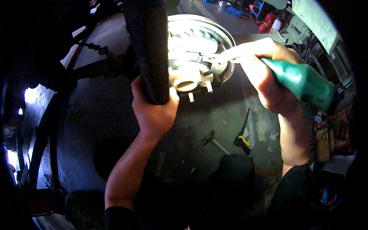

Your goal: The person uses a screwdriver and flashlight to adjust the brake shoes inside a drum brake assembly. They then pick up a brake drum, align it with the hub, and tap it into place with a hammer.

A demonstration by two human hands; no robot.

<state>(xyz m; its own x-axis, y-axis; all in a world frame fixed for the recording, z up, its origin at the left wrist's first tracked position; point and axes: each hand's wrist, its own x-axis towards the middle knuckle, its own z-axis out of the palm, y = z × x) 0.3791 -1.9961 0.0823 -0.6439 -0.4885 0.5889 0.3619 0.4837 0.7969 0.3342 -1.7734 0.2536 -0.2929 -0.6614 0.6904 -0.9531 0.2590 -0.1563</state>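
Observation:
A brightly lit brake assembly (193, 46) with a round backing plate, a hub with a bore and protruding studs is ahead of me. My left hand (151, 115) is wrapped round the lower end of a dark vertical strut (149, 46) just left of the hub. My right hand (268, 73) grips a green-handled tool (299, 82), its handle slanting down to the right. My extended fingertips are at the upper right of the brake, by a small metal part; the tool's tip is not clearly visible.
A hammer (218, 143) and a black air blow gun (242, 142) with a yellow trigger and an orange hose lie on the floor below. Dark suspension arms (92, 69) fill the left. A pale green metal frame (310, 23) and assorted red and blue items stand at the upper right.

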